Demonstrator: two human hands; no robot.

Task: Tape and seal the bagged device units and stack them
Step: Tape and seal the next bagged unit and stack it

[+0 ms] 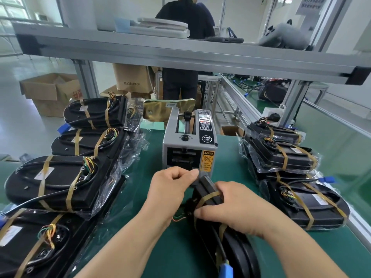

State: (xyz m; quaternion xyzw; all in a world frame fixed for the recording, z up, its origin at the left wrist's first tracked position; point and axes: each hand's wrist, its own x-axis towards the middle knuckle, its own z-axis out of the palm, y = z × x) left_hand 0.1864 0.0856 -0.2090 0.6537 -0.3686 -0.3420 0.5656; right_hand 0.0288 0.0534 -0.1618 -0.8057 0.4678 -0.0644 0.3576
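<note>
A black bagged device unit (pixel 226 243) stands on edge on the green mat in front of me, with tan tape strips round it and a blue plug near its lower end. My right hand (pixel 234 207) grips its upper part, fingers curled over a tape strip. My left hand (pixel 172 183) is curled at the unit's top end, just below the mouth of the grey tape dispenser (pixel 188 145), pinching something small that I cannot make out. Taped units lie in a row at the left (pixel 60 183) and in a stack at the right (pixel 281 155).
An aluminium frame beam (pixel 180 55) crosses overhead. Cardboard boxes (pixel 50 91) stand on the floor at the back left. A person in dark clothes stands behind the bench (pixel 180 81). The table's right edge (pixel 359 231) runs close to the right stack.
</note>
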